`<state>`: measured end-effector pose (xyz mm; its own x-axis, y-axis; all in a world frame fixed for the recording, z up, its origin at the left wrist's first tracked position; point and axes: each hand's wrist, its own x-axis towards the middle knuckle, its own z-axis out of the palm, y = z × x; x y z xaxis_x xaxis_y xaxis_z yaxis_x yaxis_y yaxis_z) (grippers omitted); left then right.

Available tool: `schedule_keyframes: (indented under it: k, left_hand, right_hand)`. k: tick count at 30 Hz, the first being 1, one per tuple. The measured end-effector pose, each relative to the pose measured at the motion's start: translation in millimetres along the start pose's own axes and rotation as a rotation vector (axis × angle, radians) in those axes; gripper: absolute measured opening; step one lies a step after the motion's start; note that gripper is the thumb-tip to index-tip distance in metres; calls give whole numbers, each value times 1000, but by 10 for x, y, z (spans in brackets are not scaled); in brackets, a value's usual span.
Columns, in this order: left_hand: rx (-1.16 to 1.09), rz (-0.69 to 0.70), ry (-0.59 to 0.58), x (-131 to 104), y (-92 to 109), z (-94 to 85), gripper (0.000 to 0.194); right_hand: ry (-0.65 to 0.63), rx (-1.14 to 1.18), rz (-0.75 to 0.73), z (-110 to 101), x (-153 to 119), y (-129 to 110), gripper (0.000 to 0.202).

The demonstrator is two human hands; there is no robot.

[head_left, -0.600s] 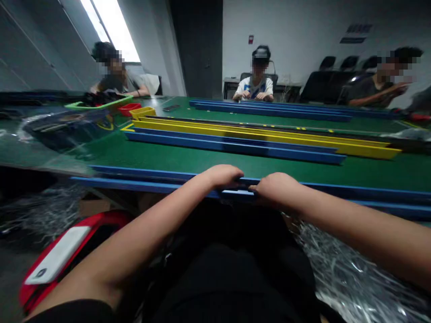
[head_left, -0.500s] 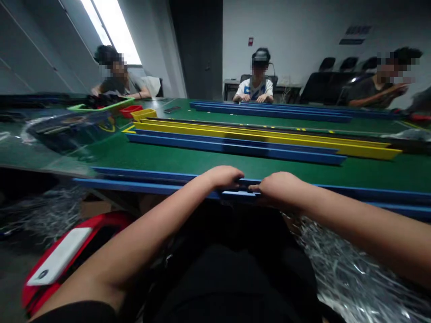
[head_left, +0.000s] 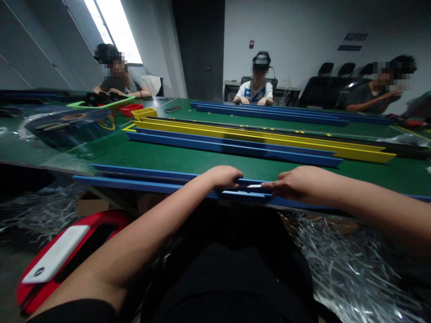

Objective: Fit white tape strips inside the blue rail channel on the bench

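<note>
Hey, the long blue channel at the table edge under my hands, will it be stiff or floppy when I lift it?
The blue channel probably feels fairly stiff, since its visible edges run straight. Being long and slim, it may swing or tip if lifted by one end. Its raised sides suggest it is unlikely to roll.

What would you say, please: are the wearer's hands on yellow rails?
No, the left hand and right hand are at the nearest blue rail.
</note>
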<state>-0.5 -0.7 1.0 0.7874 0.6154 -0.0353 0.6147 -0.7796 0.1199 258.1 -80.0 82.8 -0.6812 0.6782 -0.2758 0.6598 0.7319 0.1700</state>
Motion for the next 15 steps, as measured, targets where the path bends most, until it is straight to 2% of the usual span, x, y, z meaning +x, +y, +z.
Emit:
schedule_keyframes:
  k: [9, 15]
  left_hand:
    - [12, -18, 10, -13, -12, 26, 26]
    - [32, -5, 22, -1, -47, 69, 28]
  right_hand:
    - [34, -204, 53, 421, -4, -30, 57]
    - [-1, -191, 156, 471, 78, -141, 53]
